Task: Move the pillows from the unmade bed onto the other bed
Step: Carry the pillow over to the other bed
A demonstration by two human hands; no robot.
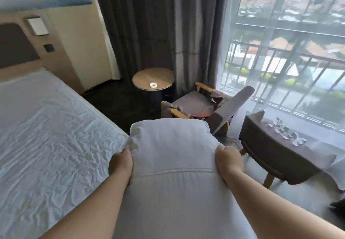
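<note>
A white pillow [173, 156] is held up in front of me, its long side pointing away from me. My left hand [121, 164] grips its left edge and my right hand [228, 161] grips its right edge. The pillow hangs beside the right edge of a bed [46, 136] covered by a wrinkled white sheet, which fills the left of the view. No other pillow shows on this bed, and no second bed is in view.
Beyond the pillow stand an armchair [196, 104], a round wooden side table [153, 79] with a small ashtray [153, 85], and a brown footstool [276, 151] with small objects on it. Dark curtains and a large window [289, 52] lie behind. Dark floor runs between bed and chair.
</note>
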